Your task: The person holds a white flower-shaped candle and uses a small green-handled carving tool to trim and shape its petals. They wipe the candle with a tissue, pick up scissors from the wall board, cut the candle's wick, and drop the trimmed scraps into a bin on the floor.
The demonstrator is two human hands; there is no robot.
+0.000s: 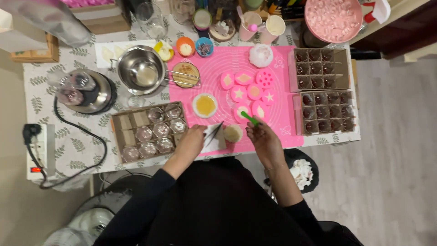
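A: Starting at the left, what worried you?

B: The black cord ran from the power strip up to the round appliance, sagging near the table edge. A snag there could have pulled it over, I judged. Beside it stood the steel pot, its handle reaching over the pink mat; an elbow might have tipped it.

A: And the hands?

B: They were apart. The left hand was closed on thin dark tweezers, tips resting on a white sheet at the near edge, just right of the cardboard tray of clear glass jars. The right hand pinched a small green stick, its tip over the pink moulds. Between the hands sat a small round container, close to the edge; a careless nudge could have sent it to the floor.

A: Anything else near them?

B: A white dish of yellow liquid just behind the tweezers, which a sleeve might have spilled. Further right, two cardboard trays of dark red cups sat at the table's corner.

A: The surface and room?

B: A leaf-print tablecloth, crowded, with cups and jars along the back. Pale wood-look flooring on the right, a fan below left.
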